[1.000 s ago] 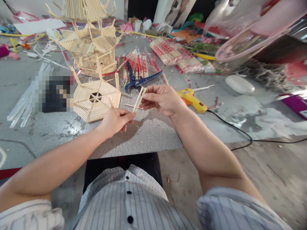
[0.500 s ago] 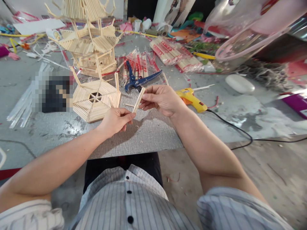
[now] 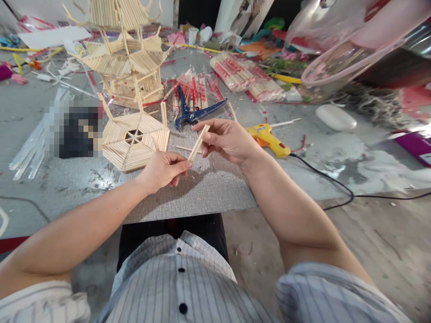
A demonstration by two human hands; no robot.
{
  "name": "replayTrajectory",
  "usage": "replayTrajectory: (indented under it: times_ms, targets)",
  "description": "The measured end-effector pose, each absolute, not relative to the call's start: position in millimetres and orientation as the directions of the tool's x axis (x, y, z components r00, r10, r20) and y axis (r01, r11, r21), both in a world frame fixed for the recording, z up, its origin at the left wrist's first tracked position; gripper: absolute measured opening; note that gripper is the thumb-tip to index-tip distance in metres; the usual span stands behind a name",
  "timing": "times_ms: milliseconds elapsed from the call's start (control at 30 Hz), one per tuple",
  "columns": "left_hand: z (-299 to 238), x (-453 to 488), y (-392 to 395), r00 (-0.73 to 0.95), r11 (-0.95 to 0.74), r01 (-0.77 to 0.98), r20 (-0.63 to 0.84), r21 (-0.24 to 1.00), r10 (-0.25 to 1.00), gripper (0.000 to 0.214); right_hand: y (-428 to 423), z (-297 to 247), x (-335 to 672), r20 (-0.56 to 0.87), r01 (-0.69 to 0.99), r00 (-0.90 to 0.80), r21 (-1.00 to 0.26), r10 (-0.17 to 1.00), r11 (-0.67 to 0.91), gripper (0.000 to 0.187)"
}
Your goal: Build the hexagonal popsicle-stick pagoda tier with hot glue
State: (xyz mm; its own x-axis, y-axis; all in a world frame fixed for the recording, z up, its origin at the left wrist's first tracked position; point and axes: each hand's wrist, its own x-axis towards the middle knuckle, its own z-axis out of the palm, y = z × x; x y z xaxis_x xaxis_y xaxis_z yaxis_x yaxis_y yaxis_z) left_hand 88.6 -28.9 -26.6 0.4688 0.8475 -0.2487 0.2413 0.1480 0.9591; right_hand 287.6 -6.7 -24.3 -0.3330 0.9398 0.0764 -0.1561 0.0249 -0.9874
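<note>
Over the front of the table, my left hand (image 3: 166, 169) pinches the lower end of a short bundle of wooden sticks (image 3: 198, 144), which lie side by side and tilt up to the right. At their upper end, my right hand (image 3: 227, 139) has its thumb against the sticks and its index finger stretched behind them. Just behind my left hand lies a hexagonal stick panel (image 3: 117, 146) with several upright posts. A blue cutter (image 3: 193, 117) rests beyond my right hand. One loose stick (image 3: 183, 148) lies on the table behind the held bundle.
A tiered stick pagoda (image 3: 129, 60) stands at the back left. Wrapped stick packs (image 3: 232, 72) lie at the back. A yellow glue gun (image 3: 269, 139) with a black cord is right of my hand. Clear glue sticks (image 3: 37, 134) lie left, and a white oval object (image 3: 336, 118) lies right.
The bundle has shifted slightly right. My right index finger has lifted and straightened, loosening from its tighter pinch, while my left hand keeps hold of the lower end.
</note>
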Motion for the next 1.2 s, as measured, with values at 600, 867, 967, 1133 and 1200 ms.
replayTrajectory:
  times_ms: [600,867,967,1133,1200]
  targets:
    - [-36.8,83.8,-33.7,0.557,-0.656,0.487,0.373,0.576,0.742,0.03,-6.8,-20.9,280.8,0.04,-0.146,-0.248,-0.989,0.968,0.004,0.035]
    - [-40.3,82.0,-31.1,0.562,-0.717,0.624,0.459,0.311,0.688,0.026,-9.6,-19.1,276.0,0.032,-0.151,-0.215,-0.989,0.976,-0.001,0.03]
    - [-36.9,81.7,-31.9,0.566,-0.72,0.601,0.452,0.346,0.689,0.029,-9.9,-20.1,275.4,0.029,-0.166,-0.207,-0.986,0.978,-0.005,0.032]
    - [-35.7,81.2,-32.0,0.563,-0.718,0.578,0.448,0.387,0.695,0.033,-9.8,-21.8,274.5,0.033,-0.173,-0.202,-0.985,0.979,-0.003,0.035]
    - [-35.4,81.1,-32.1,0.562,-0.713,0.575,0.439,0.401,0.701,0.034,-9.8,-21.8,274.1,0.036,-0.177,-0.204,-0.984,0.978,0.0,0.037]
